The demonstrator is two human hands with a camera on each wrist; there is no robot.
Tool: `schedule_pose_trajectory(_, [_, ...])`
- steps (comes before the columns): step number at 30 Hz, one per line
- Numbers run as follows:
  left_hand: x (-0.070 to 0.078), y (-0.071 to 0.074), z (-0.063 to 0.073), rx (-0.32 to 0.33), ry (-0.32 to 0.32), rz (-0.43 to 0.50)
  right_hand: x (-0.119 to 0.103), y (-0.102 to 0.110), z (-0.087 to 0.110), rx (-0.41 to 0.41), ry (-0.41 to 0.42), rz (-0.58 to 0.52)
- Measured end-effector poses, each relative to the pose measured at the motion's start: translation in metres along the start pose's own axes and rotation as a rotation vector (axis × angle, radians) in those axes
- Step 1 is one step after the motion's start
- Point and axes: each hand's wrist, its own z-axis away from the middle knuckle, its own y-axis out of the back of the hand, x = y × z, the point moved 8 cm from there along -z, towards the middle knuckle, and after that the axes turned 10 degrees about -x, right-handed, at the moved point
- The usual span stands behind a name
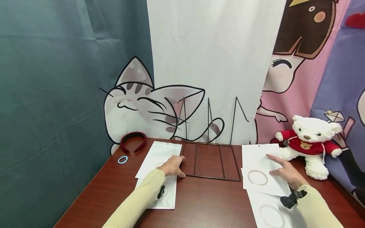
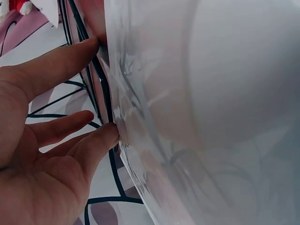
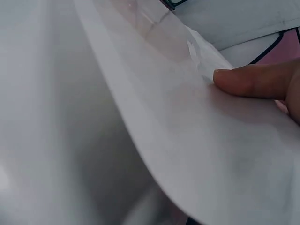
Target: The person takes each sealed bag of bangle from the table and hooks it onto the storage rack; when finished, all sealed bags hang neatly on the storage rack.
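Observation:
My left hand point(image 1: 172, 166) lies over the upper of two overlapping flat white bags point(image 1: 163, 150), fingers and thumb spread. Its fingertips are right at the left side of a black wire rack point(image 1: 211, 178). In the left wrist view, the thumb and a finger meet the dark rod point(image 2: 104, 84) beside clear film. My right hand point(image 1: 291, 175) rests on another white bag point(image 1: 253, 158), index finger extended across it and thumb apart. This bag carries a pale ring outline and overlaps a second one point(image 1: 256, 205) nearer me. In the right wrist view, one digit touches the bag's surface point(image 3: 187, 126).
A dark red headband point(image 1: 133, 135) and a light blue ring point(image 1: 122, 160) lie at the table's left. The rack's upright prongs point(image 1: 232, 122) rise before a cat-printed curtain point(image 1: 216, 47). A white teddy bear in red point(image 1: 309, 144) sits at the right on the brown table point(image 1: 211, 202).

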Motion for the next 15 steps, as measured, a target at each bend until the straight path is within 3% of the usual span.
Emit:
schedule_pose_trajectory(4, [0.001, 0.002, 0.000, 0.002, 0.016, -0.023, -0.009, 0.002, 0.005, 0.016, 0.080, -0.013])
schedule_pose_trajectory(15, [0.001, 0.004, -0.003, 0.024, 0.044, -0.048, -0.070, 0.008, 0.038, 0.168, 0.355, 0.176])
